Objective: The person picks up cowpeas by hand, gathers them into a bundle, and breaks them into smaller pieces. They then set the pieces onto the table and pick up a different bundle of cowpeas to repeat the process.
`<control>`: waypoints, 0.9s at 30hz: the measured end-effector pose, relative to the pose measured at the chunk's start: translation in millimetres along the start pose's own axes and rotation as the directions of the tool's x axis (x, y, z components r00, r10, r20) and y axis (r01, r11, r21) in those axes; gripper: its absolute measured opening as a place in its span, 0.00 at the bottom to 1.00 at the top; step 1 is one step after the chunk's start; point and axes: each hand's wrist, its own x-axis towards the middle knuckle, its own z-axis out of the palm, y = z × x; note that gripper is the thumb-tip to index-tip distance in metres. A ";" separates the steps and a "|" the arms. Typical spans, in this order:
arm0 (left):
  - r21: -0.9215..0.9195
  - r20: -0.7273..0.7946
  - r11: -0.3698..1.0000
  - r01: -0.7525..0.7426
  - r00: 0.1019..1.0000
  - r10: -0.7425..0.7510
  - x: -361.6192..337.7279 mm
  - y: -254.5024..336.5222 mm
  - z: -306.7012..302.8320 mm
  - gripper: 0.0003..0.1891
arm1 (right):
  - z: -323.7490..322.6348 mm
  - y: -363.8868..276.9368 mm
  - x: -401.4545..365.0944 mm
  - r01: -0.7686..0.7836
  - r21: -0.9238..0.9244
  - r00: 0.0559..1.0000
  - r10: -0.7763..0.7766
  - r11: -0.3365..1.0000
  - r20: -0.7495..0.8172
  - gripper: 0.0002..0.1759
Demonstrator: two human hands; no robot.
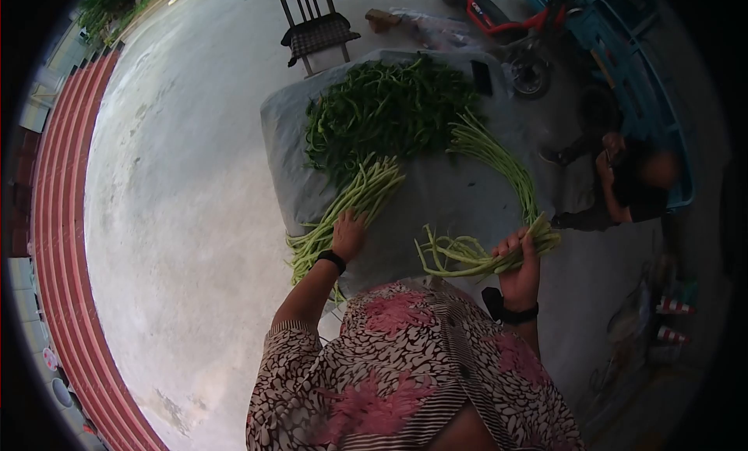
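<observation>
My right hand [520, 265] is closed around a small bunch of long green beans [460, 258], held at the table's near right edge, with the ends fanning left. My left hand [348, 236] rests on a larger pile of pale long beans [362, 192] at the left side, its fingers curled onto the beans; the fingertips are partly hidden. Another bundle of long beans [506, 164] lies in a curve along the right side of the table. At the far end is a big heap of green peppers [389, 112].
The covered table [436, 190] carries a dark phone-like object [481, 77] at its far right corner. Beyond stand a chair [318, 30] and a red scooter [514, 18]. A seated person [647, 186] is close on the right, beside a blue vehicle [639, 69]. Red steps [62, 240] run along the left.
</observation>
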 end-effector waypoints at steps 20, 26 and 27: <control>-0.243 -0.489 0.945 -0.219 0.869 0.075 9.4 81.2 -85.5 0.23 | -12.2 22.1 10.5 -0.255 0.065 0.965 0.258 0.965 -0.047 0.10; -0.300 -0.455 0.800 -0.521 0.815 0.360 -30.4 141.7 -103.1 0.24 | 2.2 34.6 18.5 -0.384 -0.004 0.921 0.383 0.923 -0.077 0.11; -0.290 -0.426 0.789 -0.541 0.811 0.400 -35.8 147.3 -105.3 0.23 | 4.3 36.8 19.9 -0.398 0.018 0.915 0.399 0.917 -0.059 0.13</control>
